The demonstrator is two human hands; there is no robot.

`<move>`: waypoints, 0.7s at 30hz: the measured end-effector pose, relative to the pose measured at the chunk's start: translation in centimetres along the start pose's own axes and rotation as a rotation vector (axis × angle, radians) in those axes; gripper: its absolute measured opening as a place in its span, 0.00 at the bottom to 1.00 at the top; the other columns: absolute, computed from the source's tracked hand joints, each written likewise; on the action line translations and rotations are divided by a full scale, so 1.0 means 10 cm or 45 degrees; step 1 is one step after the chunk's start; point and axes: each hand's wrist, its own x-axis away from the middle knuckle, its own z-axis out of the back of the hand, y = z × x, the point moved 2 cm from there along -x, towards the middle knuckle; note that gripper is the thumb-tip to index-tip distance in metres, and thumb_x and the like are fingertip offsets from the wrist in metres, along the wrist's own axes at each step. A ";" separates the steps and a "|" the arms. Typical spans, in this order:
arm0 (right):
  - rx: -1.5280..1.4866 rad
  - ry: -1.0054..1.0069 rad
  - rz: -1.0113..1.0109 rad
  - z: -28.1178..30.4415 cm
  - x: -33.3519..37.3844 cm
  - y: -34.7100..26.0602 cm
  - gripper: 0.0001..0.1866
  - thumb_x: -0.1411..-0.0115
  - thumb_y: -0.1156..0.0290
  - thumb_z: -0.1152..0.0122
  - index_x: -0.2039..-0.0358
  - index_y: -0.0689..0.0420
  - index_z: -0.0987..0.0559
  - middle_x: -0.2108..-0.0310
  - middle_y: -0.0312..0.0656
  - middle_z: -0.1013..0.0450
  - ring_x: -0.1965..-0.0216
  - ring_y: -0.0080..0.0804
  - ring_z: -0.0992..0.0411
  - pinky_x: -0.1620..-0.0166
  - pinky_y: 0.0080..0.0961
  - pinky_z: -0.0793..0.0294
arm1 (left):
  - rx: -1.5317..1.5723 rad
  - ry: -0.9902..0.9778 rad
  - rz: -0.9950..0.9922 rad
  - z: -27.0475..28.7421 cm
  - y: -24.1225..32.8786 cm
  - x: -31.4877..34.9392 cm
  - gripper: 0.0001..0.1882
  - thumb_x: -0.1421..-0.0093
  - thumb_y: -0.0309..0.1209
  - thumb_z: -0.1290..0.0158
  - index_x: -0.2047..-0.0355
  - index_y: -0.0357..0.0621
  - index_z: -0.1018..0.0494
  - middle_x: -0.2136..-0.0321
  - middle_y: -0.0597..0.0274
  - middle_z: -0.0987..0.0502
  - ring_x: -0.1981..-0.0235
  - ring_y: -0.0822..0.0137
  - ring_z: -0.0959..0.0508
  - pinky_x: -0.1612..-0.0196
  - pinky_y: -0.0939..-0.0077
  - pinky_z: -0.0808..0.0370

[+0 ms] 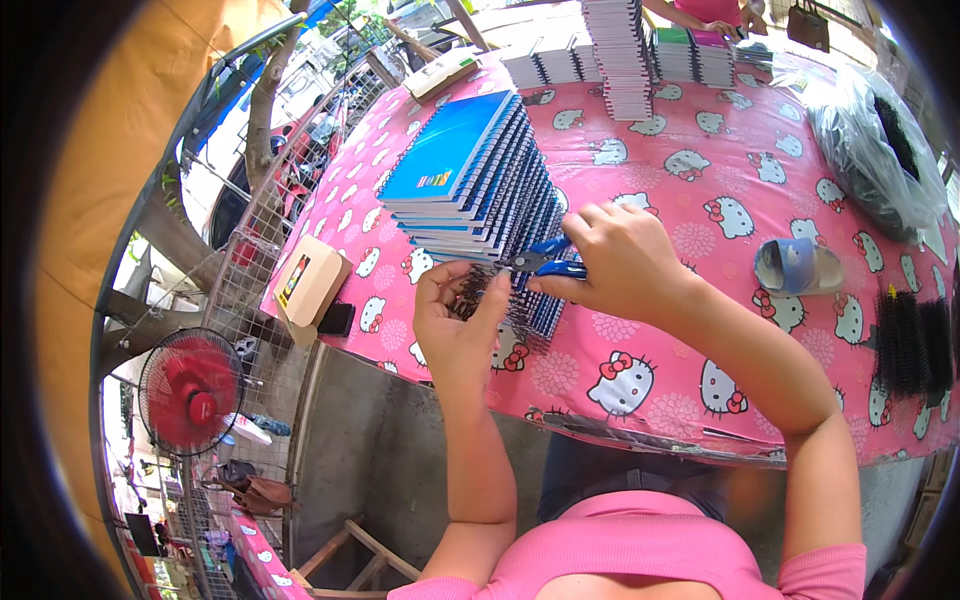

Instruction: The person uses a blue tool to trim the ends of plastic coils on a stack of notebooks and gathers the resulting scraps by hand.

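My right hand (620, 255) is wrapped round the handles of blue-handled pliers (553, 267). Their jaws point left, close to my left fingertips. Dark coiled binding wire (472, 292) shows within my left hand (455, 325), its fingers curled and thumb raised toward the jaws. Whether the jaws touch the wire I cannot tell. Just beyond both hands rises a tall stack of spiral-bound notebooks (450, 150) with blue covers and dark coils along the right side. My hands hide part of its lower front.
A pink patterned cloth (575, 375) covers the table. Cream boxes (318, 283) lie at the left edge. To the right are a blue slipper (797, 267), black coils (912, 345) and a plastic bag (870, 150). White notebook stacks (622, 60) stand far back, near another person's arm (680, 14).
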 end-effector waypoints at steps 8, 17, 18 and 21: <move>0.039 0.060 0.006 0.01 0.12 0.10 0.33 0.50 0.37 0.40 0.76 0.62 0.23 0.78 0.45 0.26 0.76 0.42 0.25 0.70 0.36 0.26 | 0.051 0.028 0.172 0.10 -0.07 -0.02 0.19 0.47 0.24 0.38 0.57 0.38 0.32 0.75 0.61 0.25 0.83 0.80 0.30 0.87 0.88 0.41; -0.103 -0.628 -0.314 0.03 -0.02 -0.08 0.34 0.50 0.37 0.41 0.75 0.63 0.22 0.73 0.48 0.25 0.67 0.41 0.24 0.62 0.35 0.26 | 0.049 0.038 0.107 0.12 -0.17 -0.01 0.19 0.47 0.24 0.38 0.57 0.37 0.32 0.76 0.59 0.23 0.82 0.79 0.28 0.87 0.88 0.40; -0.114 -0.687 -0.352 0.03 0.00 -0.08 0.34 0.50 0.37 0.40 0.74 0.63 0.22 0.72 0.48 0.25 0.66 0.41 0.25 0.61 0.34 0.26 | 0.071 0.043 0.137 0.14 -0.17 -0.01 0.19 0.47 0.24 0.38 0.58 0.37 0.32 0.76 0.59 0.23 0.83 0.79 0.28 0.87 0.88 0.40; 0.026 -0.088 -0.072 -0.06 0.20 0.04 0.33 0.50 0.37 0.40 0.74 0.62 0.22 0.73 0.47 0.25 0.67 0.41 0.24 0.61 0.34 0.26 | 0.107 0.022 0.203 0.12 -0.17 0.01 0.18 0.47 0.23 0.38 0.59 0.37 0.32 0.77 0.59 0.23 0.84 0.79 0.29 0.88 0.88 0.41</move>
